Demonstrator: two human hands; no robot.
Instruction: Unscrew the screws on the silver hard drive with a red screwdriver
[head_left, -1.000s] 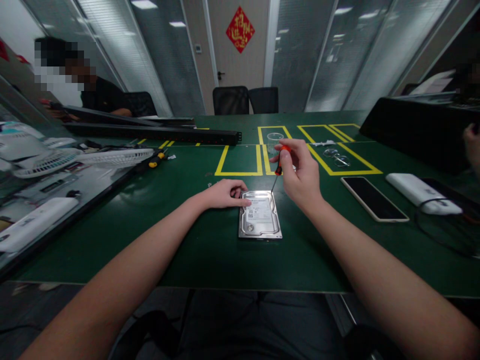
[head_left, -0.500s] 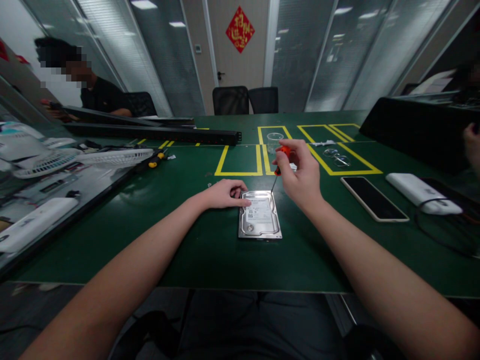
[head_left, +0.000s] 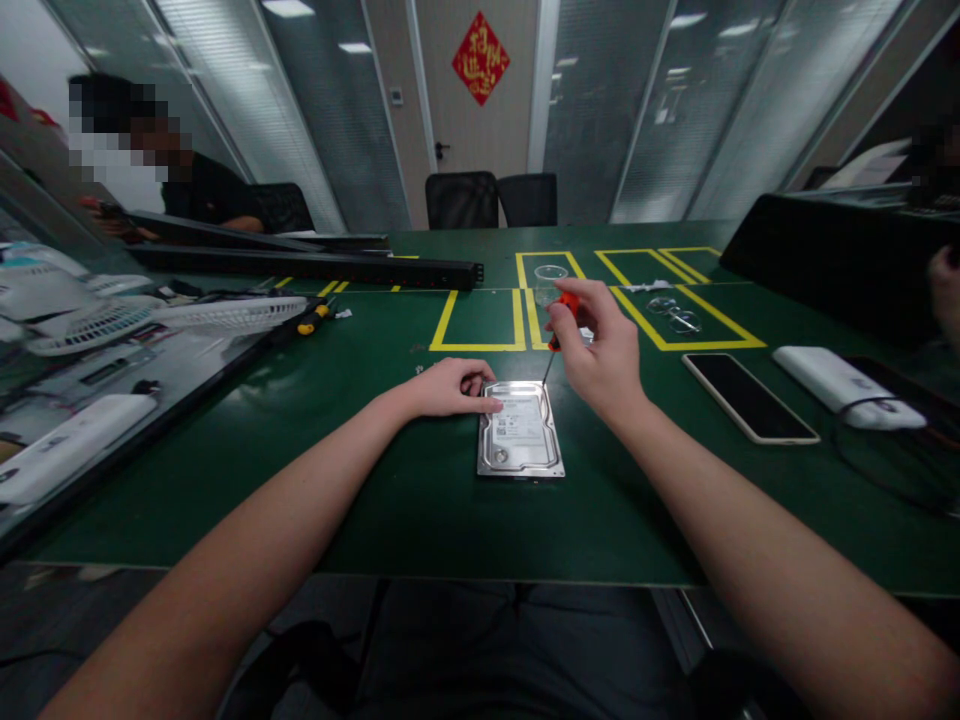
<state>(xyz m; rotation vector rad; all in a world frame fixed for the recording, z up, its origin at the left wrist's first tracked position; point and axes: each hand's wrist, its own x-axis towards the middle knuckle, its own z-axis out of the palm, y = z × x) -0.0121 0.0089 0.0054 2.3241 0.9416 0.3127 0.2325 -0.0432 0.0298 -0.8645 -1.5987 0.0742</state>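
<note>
A silver hard drive (head_left: 519, 440) with a white label lies flat on the green table (head_left: 360, 480) in front of me. My left hand (head_left: 454, 387) grips its upper left side, the thumb across the top face and the other fingers curled at the edge. In my right hand (head_left: 600, 345) is a screwdriver (head_left: 568, 303) with a red and black handle, pinched between thumb and fingers. Its thin shaft slants down, and the tip meets the drive's upper right corner. A screw under the tip is too small to make out.
Behind my right hand stands a clear plastic cup (head_left: 551, 273). Glasses (head_left: 675, 315), a phone (head_left: 750, 398) and a white power bank (head_left: 847, 387) with a cable lie to the right. Black rails (head_left: 322, 270) and a white fan (head_left: 75, 300) occupy the left. Another person (head_left: 202, 190) sits at far left.
</note>
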